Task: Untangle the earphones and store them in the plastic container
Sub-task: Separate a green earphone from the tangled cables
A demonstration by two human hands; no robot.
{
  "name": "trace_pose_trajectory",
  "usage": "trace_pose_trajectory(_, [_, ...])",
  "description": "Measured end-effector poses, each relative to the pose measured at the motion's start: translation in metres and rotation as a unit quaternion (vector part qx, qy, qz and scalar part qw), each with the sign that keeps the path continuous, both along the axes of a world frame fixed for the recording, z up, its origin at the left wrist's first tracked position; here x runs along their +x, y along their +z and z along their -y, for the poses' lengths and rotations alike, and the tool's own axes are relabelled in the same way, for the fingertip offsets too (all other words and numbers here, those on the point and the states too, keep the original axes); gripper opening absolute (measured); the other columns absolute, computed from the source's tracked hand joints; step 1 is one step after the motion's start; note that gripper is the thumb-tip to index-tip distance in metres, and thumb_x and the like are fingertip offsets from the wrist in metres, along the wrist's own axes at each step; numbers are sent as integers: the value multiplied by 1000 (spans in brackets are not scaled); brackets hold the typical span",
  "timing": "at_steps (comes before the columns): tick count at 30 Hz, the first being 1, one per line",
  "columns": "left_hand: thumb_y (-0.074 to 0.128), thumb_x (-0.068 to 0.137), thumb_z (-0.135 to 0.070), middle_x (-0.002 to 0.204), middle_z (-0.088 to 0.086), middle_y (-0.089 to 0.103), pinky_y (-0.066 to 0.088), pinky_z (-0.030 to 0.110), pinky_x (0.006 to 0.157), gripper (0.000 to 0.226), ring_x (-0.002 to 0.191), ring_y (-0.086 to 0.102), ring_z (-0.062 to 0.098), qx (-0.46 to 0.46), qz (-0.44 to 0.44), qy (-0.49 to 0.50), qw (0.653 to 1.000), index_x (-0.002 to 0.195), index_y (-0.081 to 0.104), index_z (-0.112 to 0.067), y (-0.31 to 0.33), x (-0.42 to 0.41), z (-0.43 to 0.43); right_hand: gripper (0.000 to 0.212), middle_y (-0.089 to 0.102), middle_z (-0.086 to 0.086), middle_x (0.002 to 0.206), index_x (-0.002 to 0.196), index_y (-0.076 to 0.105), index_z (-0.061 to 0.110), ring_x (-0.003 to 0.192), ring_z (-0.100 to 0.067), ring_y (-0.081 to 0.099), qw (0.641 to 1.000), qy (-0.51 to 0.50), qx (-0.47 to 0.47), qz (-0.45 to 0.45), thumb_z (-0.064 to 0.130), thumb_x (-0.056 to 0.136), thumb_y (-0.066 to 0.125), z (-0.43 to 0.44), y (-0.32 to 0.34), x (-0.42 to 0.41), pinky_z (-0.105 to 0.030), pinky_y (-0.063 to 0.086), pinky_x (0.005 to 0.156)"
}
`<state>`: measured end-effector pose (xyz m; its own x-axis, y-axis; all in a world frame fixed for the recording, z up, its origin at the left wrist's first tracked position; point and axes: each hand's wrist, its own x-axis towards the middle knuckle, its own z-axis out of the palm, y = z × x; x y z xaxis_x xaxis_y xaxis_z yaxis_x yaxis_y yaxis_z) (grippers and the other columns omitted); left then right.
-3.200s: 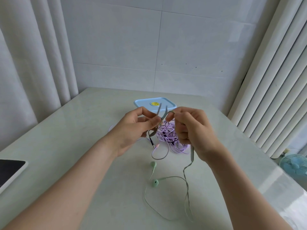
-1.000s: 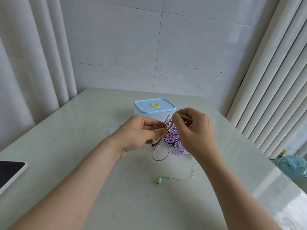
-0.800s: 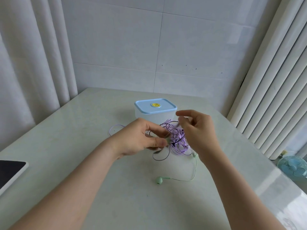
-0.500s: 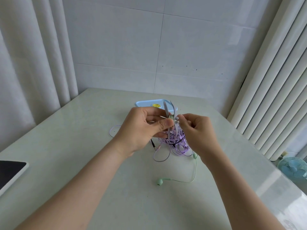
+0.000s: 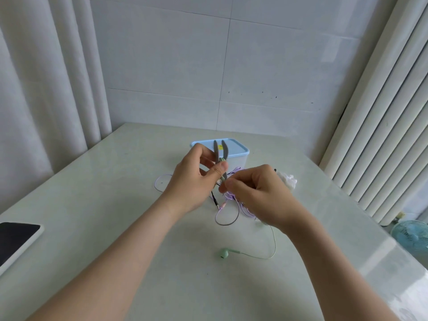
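My left hand [image 5: 194, 181] pinches a folded bundle of green earphone cable [image 5: 220, 154] that stands up in front of the plastic container [image 5: 238, 150], which has a light blue lid on it. My right hand [image 5: 257, 195] pinches the same green cable just below and to the right of the left thumb. One green earbud [image 5: 224, 253] lies on the table in front, its thin cable curving up to my right hand. A tangle of purple earphones [image 5: 228, 212] lies under my hands, partly hidden by them.
A white tablet with a dark screen [image 5: 17, 237] lies at the table's left edge. A small white crumpled object [image 5: 288, 180] sits right of my right hand. Curtains hang on both sides, and a small blue fan [image 5: 410, 237] stands on the floor at the right.
My right hand has dropped lower along the green cable and now pinches it below the left thumb. More cable is gathered in my left hand, and only one earbud lies on the table.
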<state>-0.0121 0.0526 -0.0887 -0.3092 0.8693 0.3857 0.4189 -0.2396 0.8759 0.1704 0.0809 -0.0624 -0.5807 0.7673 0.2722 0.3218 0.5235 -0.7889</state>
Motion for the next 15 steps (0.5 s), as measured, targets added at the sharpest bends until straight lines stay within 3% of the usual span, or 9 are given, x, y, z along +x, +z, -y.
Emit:
trace_pose_trajectory(4, [70, 100, -39, 105, 0, 62, 49, 21, 72, 14, 75, 57, 11, -24, 22, -74, 997, 104, 60, -29, 2, 0, 2, 38, 36, -9, 53, 64, 68, 6, 46, -22, 34, 985, -10, -108, -133, 11, 101, 60, -2, 6, 3, -31, 37, 48])
trace_pose_trajectory(6, [69, 101, -38, 102, -2, 61, 48, 19, 76, 13, 77, 56, 8, -40, 30, -105, 993, 106, 65, -27, 2, 1, 2, 40, 31, -6, 51, 60, 62, 8, 43, -22, 31, 974, -25, -134, -182, 9, 100, 59, -4, 9, 6, -31, 38, 46])
trace_pose_trajectory(9, [66, 103, -32, 96, -4, 61, 48, 13, 71, 14, 76, 54, 7, -57, 31, -149, 987, 108, 69, -20, 1, 4, 3, 36, 28, -2, 51, 62, 61, 10, 46, -19, 24, 966, -67, -126, -217, 12, 98, 65, -10, 10, 11, -29, 30, 47])
trace_pose_trajectory(15, [65, 104, -31, 90, -14, 64, 44, 14, 70, 13, 73, 54, 5, -59, 55, -199, 977, 110, 74, -25, 3, 8, 4, 43, 40, -3, 55, 72, 67, 0, 55, -20, 33, 955, -176, -54, -232, 35, 94, 79, -23, 4, 15, -29, 31, 51])
